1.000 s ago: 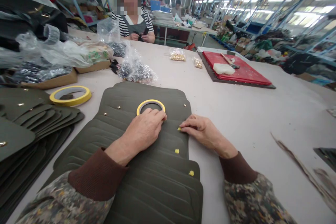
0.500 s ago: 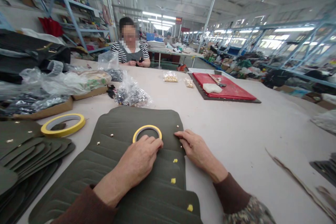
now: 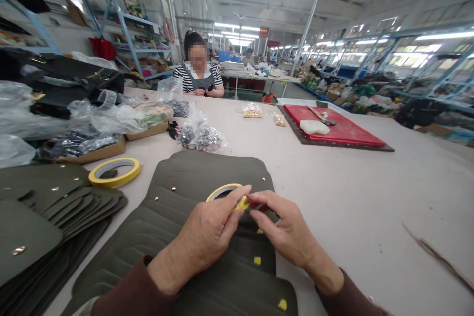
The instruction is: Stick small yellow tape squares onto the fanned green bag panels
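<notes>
Spanning the near view, a white worktable (image 3: 351, 192) is overlaid with dark olive quilted panels (image 3: 207, 177) in a shingled stack. Above them the left hand (image 3: 207, 234) and the right hand (image 3: 285, 232) are raised with fingertips meeting; a small roll of yellow tape (image 3: 225, 191) is pinched in the left, and the loose yellow end is nipped by the right thumb and forefinger. Two tape rolls are counted, the second roll (image 3: 114, 172) lying flat to the left. Three yellow tape bits (image 3: 256, 260) are stuck along the panels' right edges.
</notes>
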The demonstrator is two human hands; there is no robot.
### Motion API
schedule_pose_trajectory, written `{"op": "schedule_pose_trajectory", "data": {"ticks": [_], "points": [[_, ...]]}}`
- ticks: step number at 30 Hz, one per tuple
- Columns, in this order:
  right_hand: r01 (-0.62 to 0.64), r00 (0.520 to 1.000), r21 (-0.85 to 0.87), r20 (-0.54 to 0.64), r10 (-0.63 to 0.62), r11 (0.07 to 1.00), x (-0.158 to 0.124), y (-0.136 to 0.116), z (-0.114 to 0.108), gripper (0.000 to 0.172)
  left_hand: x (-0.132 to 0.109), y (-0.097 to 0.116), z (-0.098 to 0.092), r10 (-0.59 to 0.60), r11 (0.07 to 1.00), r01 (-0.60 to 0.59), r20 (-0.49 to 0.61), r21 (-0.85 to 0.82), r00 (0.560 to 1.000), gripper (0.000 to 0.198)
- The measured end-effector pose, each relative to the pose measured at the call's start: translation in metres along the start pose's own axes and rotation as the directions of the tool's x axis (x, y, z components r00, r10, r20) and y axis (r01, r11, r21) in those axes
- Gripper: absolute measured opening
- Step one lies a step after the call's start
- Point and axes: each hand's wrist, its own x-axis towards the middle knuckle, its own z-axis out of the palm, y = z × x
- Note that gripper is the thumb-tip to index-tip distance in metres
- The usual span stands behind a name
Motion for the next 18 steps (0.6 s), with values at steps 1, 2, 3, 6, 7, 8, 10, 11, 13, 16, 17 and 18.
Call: {"op": "schedule_pose_trajectory", "data": {"ticks": [1, 2, 3, 6, 7, 8, 10, 11, 13, 16, 17, 18], "points": [[0.026, 1.0, -0.022, 0.007, -0.026, 0.999, 0.0, -0.001, 0.001, 0.026, 0.0, 0.0, 0.0, -0.007, 1.0, 0.007, 0.011, 0.009, 1.0, 0.044], [0.049, 0.999, -0.047, 0.01, -0.049, 0.998, 0.0, -0.001, 0.001, 0.025, 0.0, 0.001, 0.0, -0.015, 1.0, 0.014, 0.022, 0.017, 1.0, 0.043], [0.068, 0.998, -0.073, 0.01, -0.068, 0.995, 0.0, 0.0, 0.002, 0.023, 0.0, 0.001, 0.0, -0.021, 1.0, 0.02, 0.031, 0.022, 0.999, 0.042], [0.091, 0.996, -0.13, 0.005, -0.091, 0.987, -0.001, 0.001, 0.003, 0.016, 0.0, 0.001, 0.0, -0.011, 1.0, 0.01, 0.03, 0.022, 1.0, 0.038], [0.09, 0.996, -0.142, -0.002, -0.091, 0.986, -0.001, 0.001, 0.004, 0.014, 0.0, 0.002, 0.001, 0.002, 1.0, -0.002, 0.025, 0.018, 1.0, 0.036], [0.086, 0.996, -0.153, -0.012, -0.088, 0.984, -0.001, 0.001, 0.005, 0.013, 0.0, 0.002, 0.001, 0.014, 1.0, -0.015, 0.021, 0.015, 1.0, 0.035], [0.095, 0.994, -0.175, -0.039, -0.103, 0.98, -0.002, 0.001, 0.008, 0.014, 0.0, 0.002, 0.003, 0.025, 1.0, -0.026, 0.018, 0.013, 1.0, 0.033], [0.116, 0.99, -0.193, -0.058, -0.13, 0.974, -0.001, 0.002, 0.01, 0.015, 0.0, 0.002, 0.004, 0.024, 1.0, -0.024, 0.011, 0.014, 1.0, 0.032], [0.19, 0.969, -0.261, -0.104, -0.224, 0.946, -0.001, 0.004, 0.013, 0.017, 0.001, 0.001, 0.007, 0.029, 0.999, -0.029, -0.012, 0.016, 1.0, 0.028], [0.294, 0.915, -0.406, -0.141, -0.377, 0.865, 0.0, 0.006, 0.017, 0.02, 0.002, -0.001, 0.01, 0.051, 0.999, -0.051, -0.027, 0.015, 0.998, 0.02], [0.313, 0.902, -0.441, -0.138, -0.409, 0.841, 0.0, 0.007, 0.017, 0.021, 0.002, 0.0, 0.011, 0.045, 0.999, -0.044, -0.02, 0.016, 0.999, 0.018], [0.326, 0.895, -0.463, -0.13, -0.427, 0.824, 0.0, 0.007, 0.017, 0.021, 0.002, 0.0, 0.011, 0.03, 0.999, -0.03, -0.013, 0.017, 0.999, 0.017]]}}
